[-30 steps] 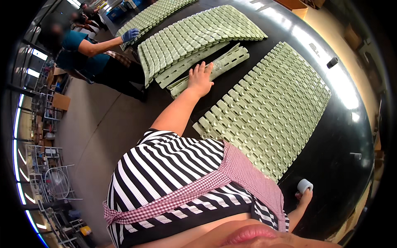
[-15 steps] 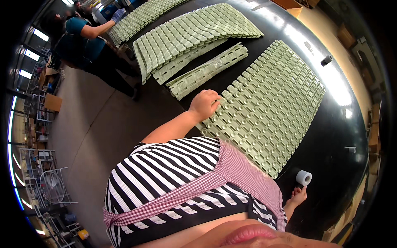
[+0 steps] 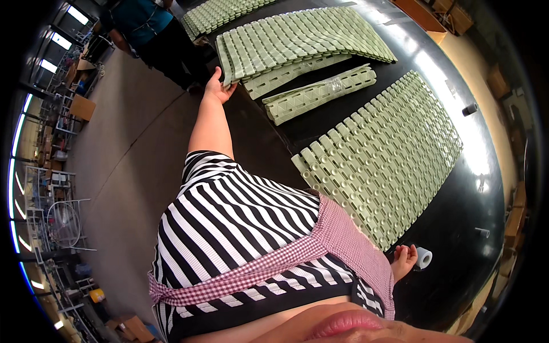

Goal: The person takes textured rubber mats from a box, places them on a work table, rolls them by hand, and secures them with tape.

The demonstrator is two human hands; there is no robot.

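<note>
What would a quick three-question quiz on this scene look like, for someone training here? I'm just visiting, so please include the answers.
1. Pick one: the left hand is at the edge of
a) a cardboard box
b) the wavy green mat
c) the dark tabletop's far end

2. True or false: the rolled green mat lies between the wavy green mat and the bumpy green mat.

3. Short answer: what small, pale thing with a hole in its middle is right beside the right hand?

Key:
1. b
2. True
3. A roll
</note>
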